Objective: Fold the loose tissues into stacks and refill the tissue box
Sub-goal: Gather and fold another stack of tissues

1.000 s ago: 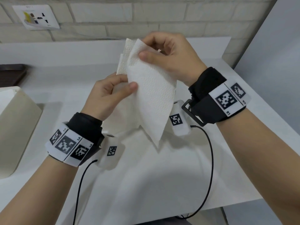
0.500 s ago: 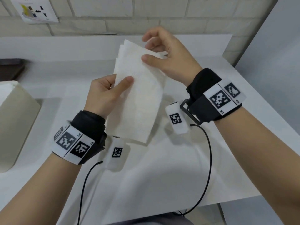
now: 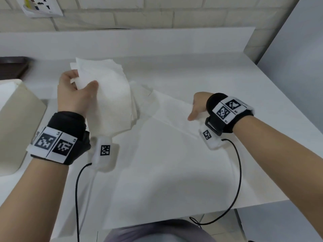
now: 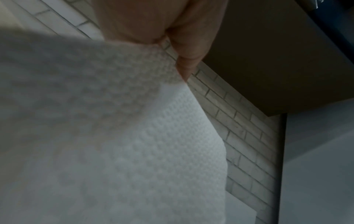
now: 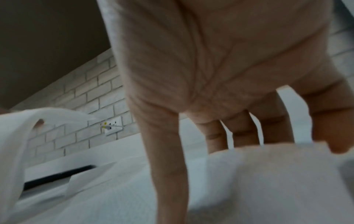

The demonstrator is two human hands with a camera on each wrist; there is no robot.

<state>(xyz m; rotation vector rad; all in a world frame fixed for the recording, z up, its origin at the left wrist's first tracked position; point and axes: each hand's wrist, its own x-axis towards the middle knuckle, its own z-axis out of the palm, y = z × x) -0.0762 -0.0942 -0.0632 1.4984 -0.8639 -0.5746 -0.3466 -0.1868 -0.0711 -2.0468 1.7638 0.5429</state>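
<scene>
My left hand (image 3: pixel 75 95) holds up a stack of folded white tissues (image 3: pixel 108 102) by its near left corner, thumb on top. In the left wrist view the embossed stack (image 4: pixel 114 136) fills the picture below my fingers (image 4: pixel 187 53). My right hand (image 3: pixel 198 107) reaches down to a loose tissue (image 3: pixel 167 110) lying flat on the white table (image 3: pixel 227 75). Its fingers (image 5: pixel 216 136) are spread and fairly straight on that tissue (image 5: pixel 268 174), whose near edge bulges up and hides several fingertips. The beige tissue box (image 3: pixel 19 123) stands at the left edge.
A dark tray (image 3: pixel 12 67) sits at the back left beside the brick wall, which carries a socket (image 3: pixel 42 6). The table's right edge (image 3: pixel 288 109) runs diagonally next to a grey panel. Black cables (image 3: pixel 239 172) trail from both wrists toward the front edge.
My right hand let go of the stack and dropped right onto the loose tissue on the table. My left hand carried the stack left and lower, holding it alone.
</scene>
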